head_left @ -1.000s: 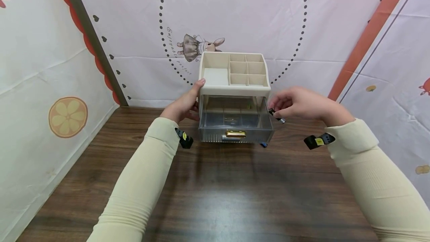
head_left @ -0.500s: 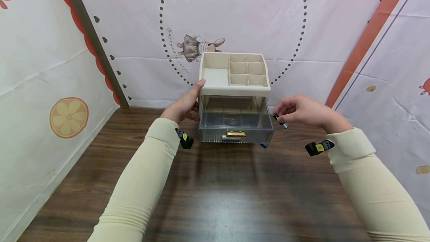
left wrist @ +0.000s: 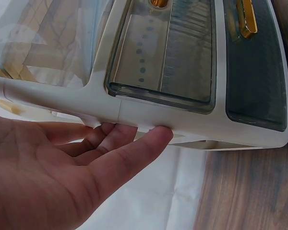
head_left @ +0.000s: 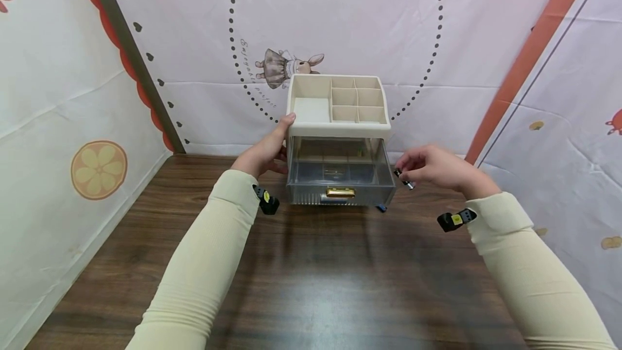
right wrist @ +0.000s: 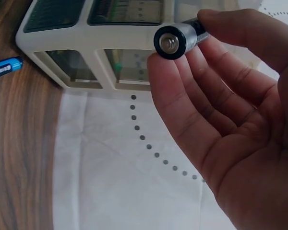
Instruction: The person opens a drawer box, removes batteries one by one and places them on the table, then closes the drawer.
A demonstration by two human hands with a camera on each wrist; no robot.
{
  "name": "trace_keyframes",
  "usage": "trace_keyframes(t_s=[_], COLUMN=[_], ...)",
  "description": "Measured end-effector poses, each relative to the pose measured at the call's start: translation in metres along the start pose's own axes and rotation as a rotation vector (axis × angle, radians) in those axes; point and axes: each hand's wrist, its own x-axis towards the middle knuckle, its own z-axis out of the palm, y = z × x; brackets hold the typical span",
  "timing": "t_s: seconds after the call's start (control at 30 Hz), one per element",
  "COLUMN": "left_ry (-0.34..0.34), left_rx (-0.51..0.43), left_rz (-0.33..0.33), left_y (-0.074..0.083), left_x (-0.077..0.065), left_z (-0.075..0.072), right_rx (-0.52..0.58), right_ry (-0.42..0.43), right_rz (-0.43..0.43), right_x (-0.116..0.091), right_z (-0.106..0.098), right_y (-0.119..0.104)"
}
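My right hand (head_left: 432, 169) pinches a black and silver cylindrical battery (right wrist: 180, 39) between thumb and fingertips, just right of a cream desktop organizer (head_left: 340, 131). In the right wrist view the battery's flat metal end faces the camera. The organizer's clear upper drawer (head_left: 340, 174), with a gold handle (head_left: 340, 193), is pulled out toward me. My left hand (head_left: 264, 153) rests on the organizer's left side, thumb at the top rim. Seen from the left wrist, its fingertips (left wrist: 162, 135) touch the cream side frame, with two lower drawers pushed in.
A blue battery (right wrist: 7, 67) lies on the wooden table (head_left: 316, 285) by the organizer's front right corner. Divided open compartments (head_left: 358, 97) top the organizer. Printed cloth (head_left: 413, 26) hangs behind and along both sides.
My right hand has moved down and slightly toward me, away from the drawer's right side, still pinching the battery. My left hand and the organizer have stayed in place.
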Motion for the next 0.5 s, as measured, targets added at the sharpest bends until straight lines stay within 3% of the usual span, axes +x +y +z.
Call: trace_keyframes(t_s=[0.5], left_ry=[-0.004], left_rx=[0.006], left_rz=[0.004], left_y=[0.0], left_x=[0.001], left_z=[0.0], right_rx=[-0.083], right_ry=[0.016], right_rz=[0.051], right_x=[0.008], right_z=[0.021], right_y=[0.023])
